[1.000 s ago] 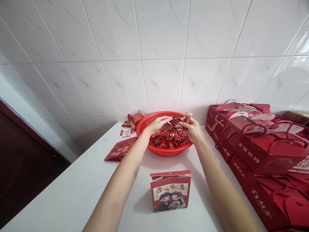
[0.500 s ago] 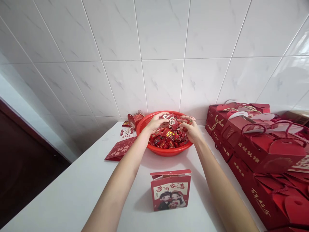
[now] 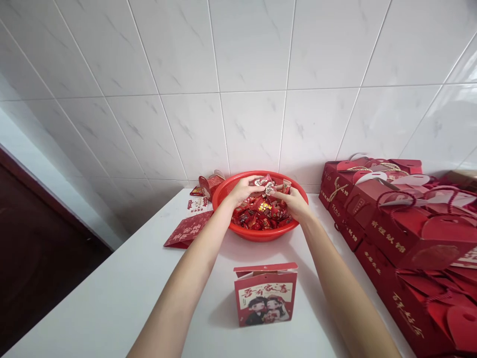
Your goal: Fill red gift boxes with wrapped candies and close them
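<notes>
Over the red plastic basket point(image 3: 263, 235), my left hand point(image 3: 241, 191) is closed on red and white wrapped candies point(image 3: 265, 184). My right hand point(image 3: 295, 203) reaches in from the other side, its thumb and fingers bent at those candies, with another wrapped candy point(image 3: 286, 186) at its fingertips. Below both hands lies a heap of shiny red wrapped candies point(image 3: 257, 215) in the basket. Nearer to me, between my forearms, a small red gift box point(image 3: 265, 301) with a cartoon couple printed on it stands upright, its top partly raised.
A flat red paper bag or folded box point(image 3: 188, 229) lies left of the basket, with small red packets point(image 3: 211, 187) behind it. Red gift boxes with cord handles point(image 3: 395, 243) are stacked along the right. A tiled wall point(image 3: 253, 124) closes off the white table's point(image 3: 149, 298) back.
My right hand has moved left toward the candies in my left hand, bringing a candy along at its fingertips. The view has shifted slightly.
</notes>
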Demonstrator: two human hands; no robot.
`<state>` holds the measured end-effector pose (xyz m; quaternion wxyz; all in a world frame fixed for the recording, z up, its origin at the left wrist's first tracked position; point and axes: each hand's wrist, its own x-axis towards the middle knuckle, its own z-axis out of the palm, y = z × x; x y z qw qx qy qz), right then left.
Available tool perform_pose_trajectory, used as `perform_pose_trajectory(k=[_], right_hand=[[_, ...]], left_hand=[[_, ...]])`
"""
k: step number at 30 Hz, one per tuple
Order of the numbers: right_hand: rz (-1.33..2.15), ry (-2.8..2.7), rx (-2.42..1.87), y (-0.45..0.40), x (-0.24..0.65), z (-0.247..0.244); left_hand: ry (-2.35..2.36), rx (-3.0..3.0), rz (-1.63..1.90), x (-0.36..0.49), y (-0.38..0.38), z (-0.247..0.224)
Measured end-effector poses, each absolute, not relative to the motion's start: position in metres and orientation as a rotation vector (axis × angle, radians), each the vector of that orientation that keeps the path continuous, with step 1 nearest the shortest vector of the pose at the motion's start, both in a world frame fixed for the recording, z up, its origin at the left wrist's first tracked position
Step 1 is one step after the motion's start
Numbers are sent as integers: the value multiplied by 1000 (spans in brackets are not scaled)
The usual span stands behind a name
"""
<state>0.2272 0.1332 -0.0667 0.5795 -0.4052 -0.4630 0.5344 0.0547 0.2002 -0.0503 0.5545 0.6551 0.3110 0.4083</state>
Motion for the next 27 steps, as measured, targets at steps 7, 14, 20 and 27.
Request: perform_pose_trajectory(k=[7,14,20,27], right_hand=[[1237,-1021,-966,129,225,-63],[1220,-769,-828,134,231,-61],[1266,-799,-808,130,231,-56],[1264,-797,-822,131,231,-57]], left_hand=[[749,1579,912,56,201,-52],[1140,1989,755,60,213,-64],[1501,2234,378,55,213,-69],[1359,2424,-56,40,193,-41]])
